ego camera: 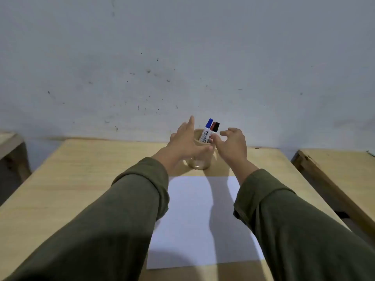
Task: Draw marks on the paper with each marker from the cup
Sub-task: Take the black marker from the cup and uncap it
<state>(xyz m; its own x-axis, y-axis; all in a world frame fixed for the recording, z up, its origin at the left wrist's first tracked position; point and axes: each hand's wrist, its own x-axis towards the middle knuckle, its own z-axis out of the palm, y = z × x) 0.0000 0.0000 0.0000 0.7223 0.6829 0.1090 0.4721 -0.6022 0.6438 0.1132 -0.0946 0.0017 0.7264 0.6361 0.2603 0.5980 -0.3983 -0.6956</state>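
Observation:
A clear glass cup [199,164] stands on the wooden table [81,179] just beyond a blank white sheet of paper [200,220]. Three markers stand upright in it: one with a blue cap [209,123], one with a red cap [213,126] and one with a black cap [216,127]. My left hand [185,145] is spread open against the cup's left side, its thumb across the glass front. My right hand [231,145] hovers at the cup's right with curled, parted fingers, close to the markers but holding nothing.
A grey, speckled wall [182,57] rises right behind the table. Another wooden table [334,169] stands to the right across a narrow gap, and a wooden edge [10,142] shows at far left. Both olive sleeves cross the paper's sides.

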